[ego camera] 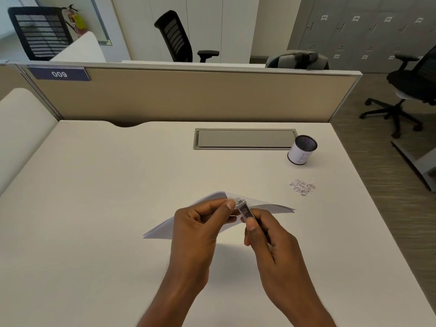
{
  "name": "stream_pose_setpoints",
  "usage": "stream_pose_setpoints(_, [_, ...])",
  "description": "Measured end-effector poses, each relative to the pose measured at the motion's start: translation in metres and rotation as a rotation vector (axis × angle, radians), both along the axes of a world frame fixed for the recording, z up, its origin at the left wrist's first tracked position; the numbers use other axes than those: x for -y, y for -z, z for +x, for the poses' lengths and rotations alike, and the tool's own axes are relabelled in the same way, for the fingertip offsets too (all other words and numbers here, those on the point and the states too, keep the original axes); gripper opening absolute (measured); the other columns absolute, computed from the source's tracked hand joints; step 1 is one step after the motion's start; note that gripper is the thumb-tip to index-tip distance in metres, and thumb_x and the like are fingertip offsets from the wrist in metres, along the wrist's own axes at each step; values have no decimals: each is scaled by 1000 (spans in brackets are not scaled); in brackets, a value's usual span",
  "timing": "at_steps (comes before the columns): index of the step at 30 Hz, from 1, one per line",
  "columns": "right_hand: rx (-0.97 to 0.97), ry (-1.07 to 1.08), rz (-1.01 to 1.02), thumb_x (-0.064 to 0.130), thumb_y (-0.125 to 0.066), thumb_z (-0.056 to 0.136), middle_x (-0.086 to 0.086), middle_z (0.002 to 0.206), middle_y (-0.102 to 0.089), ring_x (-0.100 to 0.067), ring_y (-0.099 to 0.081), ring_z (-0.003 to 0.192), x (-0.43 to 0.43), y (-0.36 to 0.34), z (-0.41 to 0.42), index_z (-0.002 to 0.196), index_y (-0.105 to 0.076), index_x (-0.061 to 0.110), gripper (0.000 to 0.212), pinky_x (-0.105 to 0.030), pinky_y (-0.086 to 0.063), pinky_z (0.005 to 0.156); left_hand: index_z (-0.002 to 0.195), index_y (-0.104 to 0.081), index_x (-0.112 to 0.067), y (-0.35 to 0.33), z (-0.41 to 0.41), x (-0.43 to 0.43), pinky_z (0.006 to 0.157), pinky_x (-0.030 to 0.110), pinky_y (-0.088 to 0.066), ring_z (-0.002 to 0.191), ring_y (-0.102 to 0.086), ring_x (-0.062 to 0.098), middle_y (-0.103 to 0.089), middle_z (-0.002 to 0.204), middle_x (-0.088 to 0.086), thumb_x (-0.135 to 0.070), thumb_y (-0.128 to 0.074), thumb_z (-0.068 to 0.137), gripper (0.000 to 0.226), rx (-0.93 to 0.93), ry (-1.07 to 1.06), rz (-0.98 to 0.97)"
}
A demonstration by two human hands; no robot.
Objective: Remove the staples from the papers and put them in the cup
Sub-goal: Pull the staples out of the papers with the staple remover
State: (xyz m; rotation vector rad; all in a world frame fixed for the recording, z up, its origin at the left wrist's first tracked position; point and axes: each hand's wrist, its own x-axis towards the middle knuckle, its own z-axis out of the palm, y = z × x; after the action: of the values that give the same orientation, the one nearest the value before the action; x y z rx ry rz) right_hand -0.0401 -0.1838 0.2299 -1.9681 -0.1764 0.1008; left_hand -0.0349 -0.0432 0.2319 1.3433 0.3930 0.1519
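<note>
Desk (94, 208), white: bears 1 sheaf of papers (160, 232), tented, its raised fold pinched between thumb and curled fingers of the left hand (198, 230). Right hand (271, 241), at 3 o'clock of the left, fingers curled round 1 metal staple remover (244, 210), tip touching the fold. Cup (302, 151), upright, well apart at 1 o'clock of the hands; 1 heap of loose staples (302, 186) at the cup's 6 o'clock.
</note>
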Motion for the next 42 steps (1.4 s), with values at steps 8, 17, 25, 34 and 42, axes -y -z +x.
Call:
stream_pose_setpoints(8, [69, 48, -106, 49, -39, 101, 27, 82, -61, -9, -60, 78, -1, 1, -1, 116, -63, 37, 31, -12, -44, 61, 101, -88, -17, 6, -5, 13, 84, 23, -63, 93, -83, 23, -86, 95, 1, -16, -73, 97, 16, -15, -56, 14])
stream_pose_setpoints(17, [44, -15, -123, 46, -40, 104, 22, 82, -61, -14, -59, 80, 6, 2, -2, 114, -62, 43, 24, -22, -47, 65, 97, -89, -16, 4, -10, 17, 106, 45, -56, 97, -83, 26, -86, 99, 8, -12, -68, 100, 21, -37, -36, -92])
stream_pose_setpoints(25, [-57, -71, -19, 51, -40, 101, 14, 71, -55, -6, -48, 62, 14, 3, 0, 110, -65, 32, 32, -17, -38, 59, 92, -90, -20, 5, -12, 18, 100, 38, -58, 96, -83, 24, -86, 96, 8, -13, -67, 100, 24, -14, 8, -86])
stream_pose_setpoints(34, [-40, -14, -18, 47, -42, 97, 32, 76, -62, 2, -60, 77, 13, 0, -8, 108, -65, 34, 28, -4, -43, 64, 98, -87, -17, 8, -13, 21, 91, 27, -63, 93, -83, 20, -86, 94, 3, -16, -71, 98, 16, -10, -44, -24])
stream_pose_setpoints(42, [-105, -3, 63, 56, -41, 97, 10, 68, -55, -5, -47, 61, 15, 6, -9, 100, -66, 39, 31, -28, -44, 62, 94, -88, -17, 3, -15, 23, 96, 35, -63, 91, -82, 23, -86, 91, 7, -13, -68, 99, 21, 32, -2, -35])
